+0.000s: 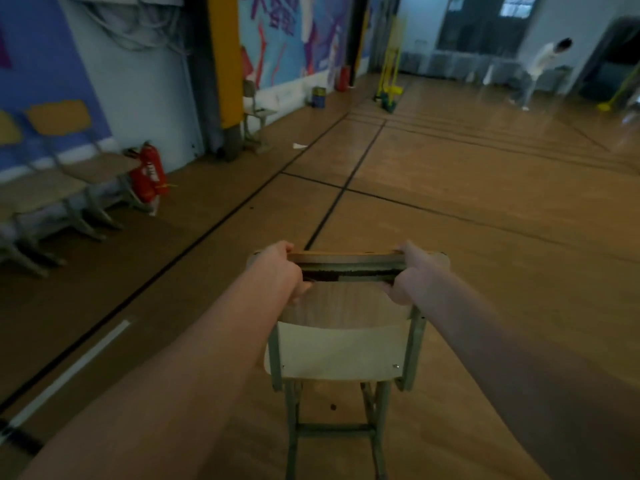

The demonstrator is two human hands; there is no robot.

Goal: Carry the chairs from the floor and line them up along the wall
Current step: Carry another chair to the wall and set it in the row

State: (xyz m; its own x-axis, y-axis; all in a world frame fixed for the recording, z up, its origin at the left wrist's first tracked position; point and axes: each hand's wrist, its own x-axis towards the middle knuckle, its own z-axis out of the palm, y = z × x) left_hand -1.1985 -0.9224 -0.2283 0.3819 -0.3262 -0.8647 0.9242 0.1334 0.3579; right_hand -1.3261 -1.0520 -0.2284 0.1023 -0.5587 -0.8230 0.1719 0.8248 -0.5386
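Wooden chair (343, 348), left hand (281, 271) grip clenched on its seat, right hand (410, 275) likewise, chairs (69, 178) along wall (138, 81)

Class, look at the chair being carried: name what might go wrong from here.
The left hand and right hand grip the chair only by its seat edge, so it may tilt or slip. Its legs could knock the extinguishers beside the row of chairs at the wall. The paper on the floor might slip underfoot.
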